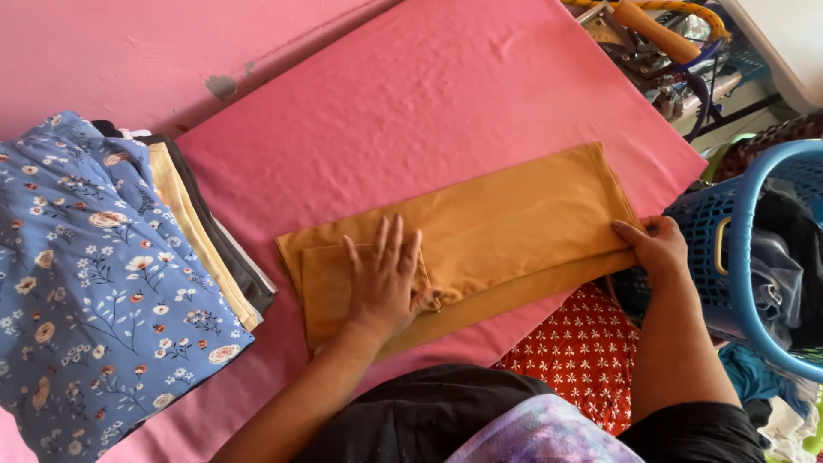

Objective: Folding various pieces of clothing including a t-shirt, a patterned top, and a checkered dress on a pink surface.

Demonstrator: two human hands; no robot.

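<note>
A folded mustard-yellow garment (506, 223) lies across a pink padded board (411, 94). My left hand (384, 279) rests flat on its left part, fingers spread, pressing the cloth down. At the board's right edge, my right hand (656, 247) pinches the garment's right end between thumb and fingers.
A stack of folded clothes (201, 227) topped by a blue floral cloth (86, 274) sits at the left. To the right stands a blue laundry basket (737, 231) with clothes in it. A red patterned cloth (583, 351) hangs below the board. An iron (660, 39) lies at top right.
</note>
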